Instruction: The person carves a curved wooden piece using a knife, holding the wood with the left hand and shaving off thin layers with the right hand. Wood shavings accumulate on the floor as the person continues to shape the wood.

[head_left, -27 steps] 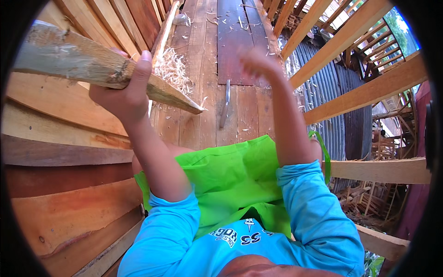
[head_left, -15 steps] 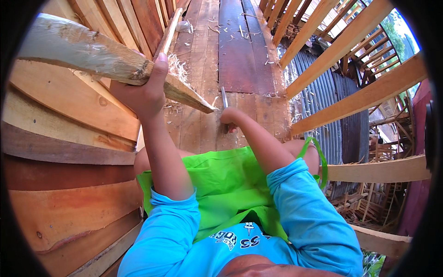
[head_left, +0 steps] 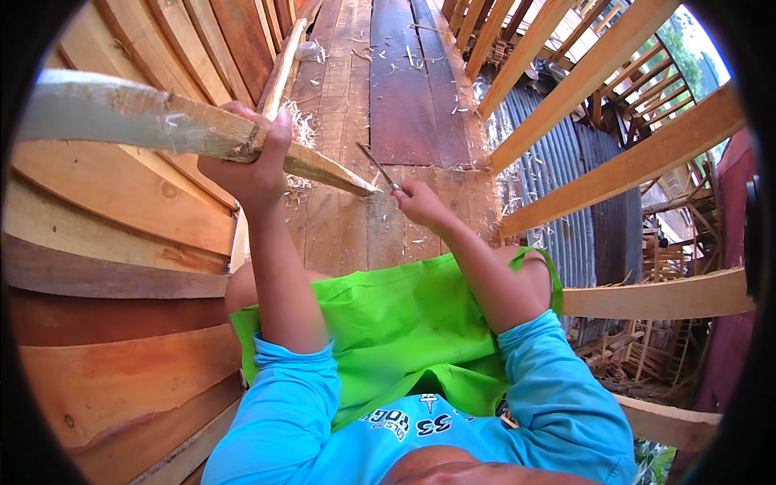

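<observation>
My left hand [head_left: 260, 166] is wrapped round a long wooden pole [head_left: 198, 128], its thumb up along the near side. The pole's thick, bark-grey part runs off to the far left. Its pale, shaved part tapers past my hand to a tip low over the floorboards. My right hand [head_left: 419, 202] grips the handle of a knife [head_left: 376, 166] just right of that tip. The narrow blade slants up and to the left, apart from the pole.
Curled shavings [head_left: 303, 129] lie on the plank floor [head_left: 331, 218]. Stacked boards [head_left: 121, 186] form a wall on my left. Slatted wooden rails [head_left: 630, 162] stand on the right, with corrugated metal sheets [head_left: 541, 162] beyond. A green apron [head_left: 396, 323] covers my lap.
My right hand has turned and moved slightly up and right, swinging the knife blade to point up-left. The pole stays in my left hand, its grip barely shifted.
</observation>
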`<state>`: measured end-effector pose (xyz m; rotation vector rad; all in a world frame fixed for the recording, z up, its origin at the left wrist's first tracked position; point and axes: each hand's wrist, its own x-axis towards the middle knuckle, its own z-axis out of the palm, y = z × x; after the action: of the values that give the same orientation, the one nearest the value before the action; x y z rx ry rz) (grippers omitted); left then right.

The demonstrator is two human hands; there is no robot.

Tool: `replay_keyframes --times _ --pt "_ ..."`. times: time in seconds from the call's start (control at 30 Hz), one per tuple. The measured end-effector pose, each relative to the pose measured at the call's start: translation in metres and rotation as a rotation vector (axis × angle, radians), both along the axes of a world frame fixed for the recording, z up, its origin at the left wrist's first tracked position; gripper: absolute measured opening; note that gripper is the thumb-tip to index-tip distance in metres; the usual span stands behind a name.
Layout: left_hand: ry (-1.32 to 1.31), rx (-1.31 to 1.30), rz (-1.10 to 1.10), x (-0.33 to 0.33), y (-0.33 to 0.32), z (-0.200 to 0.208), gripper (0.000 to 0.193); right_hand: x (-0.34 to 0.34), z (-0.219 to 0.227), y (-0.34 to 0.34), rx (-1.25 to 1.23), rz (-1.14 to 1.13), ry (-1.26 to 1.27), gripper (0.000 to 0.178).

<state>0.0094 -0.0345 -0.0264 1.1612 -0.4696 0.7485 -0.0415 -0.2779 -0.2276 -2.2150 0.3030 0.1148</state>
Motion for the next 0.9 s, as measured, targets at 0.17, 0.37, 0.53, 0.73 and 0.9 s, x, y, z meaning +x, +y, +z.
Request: replay_keyframes --times 0.17,0.37,0.53,0.73,0.9 --pt "-0.016 -0.052 -0.071 0.004 -0.007 -0.010 0.031 0.025 -0.033 0.003 0.019 -0.247 0.189 0.020" --pt "-0.039 -0.008 -0.080 0.002 -0.011 -0.007 0.026 0.038 -0.057 0.001 -0.043 -0.086 0.276 0.025" --pt "-0.050 -0.041 -0.041 0.002 0.001 -0.004 0.029 0.042 -0.039 0.019 0.078 -0.047 0.256 0.043" --pt "-0.041 -0.113 -0.078 -0.007 -0.003 0.008 0.030 0.042 -0.014 0.015 -0.021 -0.127 0.188 0.064" --pt "0.003 -0.134 -0.042 -0.008 0.003 0.012 0.025 0.041 -0.004 0.002 0.163 -0.109 0.307 0.051"
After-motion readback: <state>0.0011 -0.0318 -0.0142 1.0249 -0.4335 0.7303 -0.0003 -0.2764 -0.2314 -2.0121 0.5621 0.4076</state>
